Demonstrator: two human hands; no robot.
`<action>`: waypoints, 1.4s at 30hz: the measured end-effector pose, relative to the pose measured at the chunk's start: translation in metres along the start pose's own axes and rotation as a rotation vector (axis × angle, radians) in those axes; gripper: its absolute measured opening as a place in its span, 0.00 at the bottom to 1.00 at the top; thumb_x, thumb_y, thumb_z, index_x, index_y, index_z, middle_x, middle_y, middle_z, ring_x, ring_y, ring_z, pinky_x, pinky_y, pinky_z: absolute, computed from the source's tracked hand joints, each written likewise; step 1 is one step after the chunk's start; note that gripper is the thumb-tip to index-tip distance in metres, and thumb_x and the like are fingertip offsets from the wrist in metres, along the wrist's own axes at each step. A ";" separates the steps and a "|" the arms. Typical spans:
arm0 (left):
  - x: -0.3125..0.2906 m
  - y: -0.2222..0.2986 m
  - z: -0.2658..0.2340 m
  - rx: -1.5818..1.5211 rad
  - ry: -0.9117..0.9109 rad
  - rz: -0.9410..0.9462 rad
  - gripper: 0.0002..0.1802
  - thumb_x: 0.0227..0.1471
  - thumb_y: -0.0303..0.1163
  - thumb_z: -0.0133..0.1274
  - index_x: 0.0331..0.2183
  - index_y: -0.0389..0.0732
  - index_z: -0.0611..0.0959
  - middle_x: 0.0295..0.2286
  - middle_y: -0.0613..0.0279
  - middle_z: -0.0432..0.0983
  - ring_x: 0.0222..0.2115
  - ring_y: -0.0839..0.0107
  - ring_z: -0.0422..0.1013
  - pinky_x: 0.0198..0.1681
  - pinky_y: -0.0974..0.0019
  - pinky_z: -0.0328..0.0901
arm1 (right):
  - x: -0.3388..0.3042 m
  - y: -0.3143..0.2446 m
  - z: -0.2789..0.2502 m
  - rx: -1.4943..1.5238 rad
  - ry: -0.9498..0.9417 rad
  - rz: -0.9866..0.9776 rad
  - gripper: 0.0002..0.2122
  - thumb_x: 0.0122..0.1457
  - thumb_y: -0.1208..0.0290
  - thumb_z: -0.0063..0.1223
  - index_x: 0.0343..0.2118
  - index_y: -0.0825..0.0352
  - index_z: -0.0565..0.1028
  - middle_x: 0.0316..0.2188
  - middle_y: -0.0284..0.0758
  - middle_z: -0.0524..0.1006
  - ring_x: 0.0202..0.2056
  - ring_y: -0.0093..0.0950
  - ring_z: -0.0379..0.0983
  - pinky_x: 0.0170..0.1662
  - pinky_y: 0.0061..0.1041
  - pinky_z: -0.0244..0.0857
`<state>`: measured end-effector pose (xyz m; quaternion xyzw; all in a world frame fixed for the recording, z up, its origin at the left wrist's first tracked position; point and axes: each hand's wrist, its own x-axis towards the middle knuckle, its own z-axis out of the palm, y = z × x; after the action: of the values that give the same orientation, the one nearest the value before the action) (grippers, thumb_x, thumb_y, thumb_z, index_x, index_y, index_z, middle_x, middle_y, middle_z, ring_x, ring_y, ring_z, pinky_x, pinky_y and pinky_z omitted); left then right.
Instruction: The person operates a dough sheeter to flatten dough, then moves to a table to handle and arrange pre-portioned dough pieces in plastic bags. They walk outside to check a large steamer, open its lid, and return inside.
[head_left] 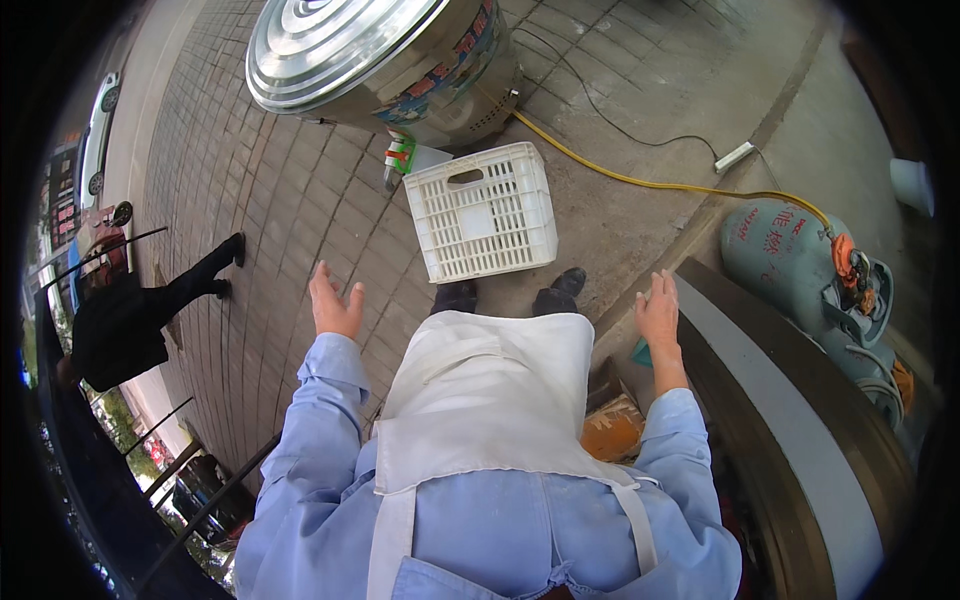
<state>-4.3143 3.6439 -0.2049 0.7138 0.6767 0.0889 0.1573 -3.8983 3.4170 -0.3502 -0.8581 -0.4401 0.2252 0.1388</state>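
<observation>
My left hand [336, 304] is held out over the brick paving, fingers apart and nothing in it. On the other side my right hand [658, 312] is also raised and empty, its fingers stretched out, near the dark-edged counter [760, 370]. Between and beyond both hands a white slatted plastic crate [482, 215] stands on the ground in front of my shoes, touched by neither hand. A white apron [490, 390] hangs over my blue shirt.
Behind the crate stands a large round metal drum cooker [430, 80] with a ridged lid. A yellow hose [620, 178] runs to a grey-green gas cylinder [775, 255] at right. A black cable ends at a white power strip [735, 157]. A person in black [125, 325] walks at left.
</observation>
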 end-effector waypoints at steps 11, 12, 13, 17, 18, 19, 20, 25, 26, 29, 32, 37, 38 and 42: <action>0.001 0.038 0.052 0.091 -0.068 -0.130 0.39 0.37 0.33 0.57 0.50 0.35 0.58 0.47 0.45 0.57 0.46 0.50 0.60 0.48 0.60 0.59 | -0.039 0.084 -0.142 0.166 -0.198 0.229 0.15 0.50 0.68 0.47 0.40 0.71 0.69 0.39 0.46 0.71 0.42 0.41 0.67 0.45 0.33 0.60; -0.001 0.037 0.057 0.077 -0.078 -0.191 0.39 0.36 0.34 0.57 0.50 0.35 0.59 0.47 0.43 0.57 0.47 0.50 0.59 0.50 0.58 0.56 | -0.038 0.086 -0.147 0.166 -0.210 0.242 0.15 0.50 0.68 0.47 0.40 0.70 0.69 0.39 0.46 0.72 0.42 0.41 0.67 0.46 0.33 0.60; -0.003 0.038 0.063 0.070 -0.078 -0.239 0.39 0.36 0.34 0.57 0.50 0.35 0.59 0.47 0.43 0.57 0.47 0.50 0.59 0.50 0.59 0.56 | -0.036 0.088 -0.151 0.178 -0.217 0.259 0.15 0.50 0.67 0.47 0.40 0.70 0.70 0.39 0.46 0.72 0.43 0.41 0.67 0.46 0.33 0.60; 0.002 0.061 0.087 0.057 -0.088 -0.399 0.40 0.35 0.34 0.58 0.50 0.36 0.59 0.46 0.43 0.58 0.47 0.50 0.59 0.49 0.59 0.57 | -0.017 0.083 -0.165 0.171 -0.285 0.318 0.16 0.49 0.66 0.47 0.40 0.70 0.70 0.38 0.46 0.73 0.42 0.40 0.69 0.45 0.31 0.61; 0.008 0.070 0.095 0.068 -0.097 -0.431 0.40 0.35 0.34 0.58 0.50 0.36 0.59 0.46 0.44 0.58 0.47 0.51 0.59 0.49 0.59 0.57 | -0.005 0.080 -0.168 0.203 -0.308 0.319 0.16 0.49 0.65 0.48 0.40 0.70 0.70 0.37 0.46 0.73 0.42 0.38 0.69 0.45 0.31 0.61; 0.018 0.080 0.105 0.040 -0.109 -0.451 0.41 0.34 0.35 0.59 0.50 0.36 0.59 0.46 0.44 0.59 0.47 0.51 0.59 0.49 0.59 0.57 | 0.010 0.075 -0.170 0.200 -0.349 0.289 0.16 0.49 0.65 0.48 0.40 0.69 0.70 0.37 0.45 0.73 0.41 0.38 0.69 0.44 0.31 0.62; 0.027 0.089 0.116 0.024 -0.125 -0.485 0.41 0.34 0.35 0.59 0.50 0.36 0.59 0.46 0.44 0.59 0.47 0.51 0.59 0.49 0.59 0.57 | 0.030 0.069 -0.172 0.195 -0.356 0.245 0.16 0.49 0.66 0.48 0.39 0.70 0.70 0.36 0.46 0.73 0.41 0.39 0.69 0.44 0.31 0.62; 0.050 0.120 0.157 -0.265 -0.016 -0.427 0.39 0.36 0.35 0.58 0.49 0.36 0.60 0.46 0.43 0.60 0.46 0.51 0.60 0.48 0.59 0.58 | 0.124 0.056 -0.195 0.064 -0.452 0.091 0.15 0.50 0.66 0.48 0.37 0.71 0.71 0.33 0.46 0.74 0.38 0.40 0.70 0.42 0.31 0.63; 0.053 0.126 0.159 -0.339 -0.028 -0.475 0.38 0.36 0.35 0.58 0.49 0.36 0.61 0.46 0.43 0.60 0.46 0.51 0.59 0.48 0.58 0.57 | 0.145 0.051 -0.203 0.032 -0.441 0.054 0.14 0.50 0.67 0.47 0.37 0.71 0.71 0.33 0.45 0.74 0.37 0.39 0.71 0.41 0.31 0.63; 0.061 0.141 0.159 -0.163 -0.106 -0.600 0.41 0.35 0.36 0.58 0.51 0.38 0.59 0.44 0.44 0.61 0.45 0.51 0.61 0.50 0.58 0.56 | 0.219 0.027 -0.218 0.008 -0.405 -0.039 0.14 0.50 0.67 0.47 0.37 0.71 0.71 0.33 0.45 0.74 0.37 0.38 0.71 0.41 0.30 0.63; 0.066 0.148 0.158 -0.226 -0.069 -0.721 0.41 0.35 0.36 0.58 0.51 0.39 0.59 0.43 0.44 0.63 0.45 0.51 0.61 0.50 0.58 0.56 | 0.256 0.023 -0.231 0.063 -0.422 -0.010 0.14 0.50 0.66 0.47 0.36 0.71 0.71 0.33 0.45 0.74 0.37 0.39 0.71 0.41 0.32 0.63; 0.057 0.155 0.180 -0.372 0.045 -0.864 0.39 0.36 0.35 0.58 0.50 0.36 0.60 0.44 0.45 0.63 0.45 0.52 0.62 0.49 0.59 0.57 | 0.325 0.018 -0.244 0.004 -0.616 -0.065 0.16 0.50 0.64 0.48 0.38 0.71 0.72 0.34 0.44 0.74 0.37 0.37 0.71 0.42 0.30 0.63; 0.051 0.158 0.186 -0.418 0.033 -0.938 0.39 0.36 0.35 0.58 0.50 0.34 0.60 0.45 0.44 0.63 0.47 0.54 0.61 0.49 0.60 0.57 | 0.342 0.016 -0.244 -0.026 -0.643 -0.093 0.17 0.49 0.63 0.48 0.39 0.70 0.72 0.34 0.44 0.74 0.38 0.36 0.71 0.42 0.30 0.63; 0.029 0.177 0.207 -0.563 0.087 -1.059 0.38 0.37 0.34 0.57 0.49 0.33 0.60 0.44 0.44 0.65 0.46 0.56 0.62 0.50 0.61 0.56 | 0.414 0.010 -0.245 -0.134 -0.658 -0.191 0.15 0.47 0.65 0.48 0.35 0.70 0.73 0.32 0.44 0.75 0.35 0.35 0.72 0.40 0.30 0.64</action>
<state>-4.0756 3.6448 -0.3394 0.2063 0.8965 0.2031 0.3354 -3.5555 3.7401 -0.2534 -0.7018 -0.5535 0.4461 -0.0466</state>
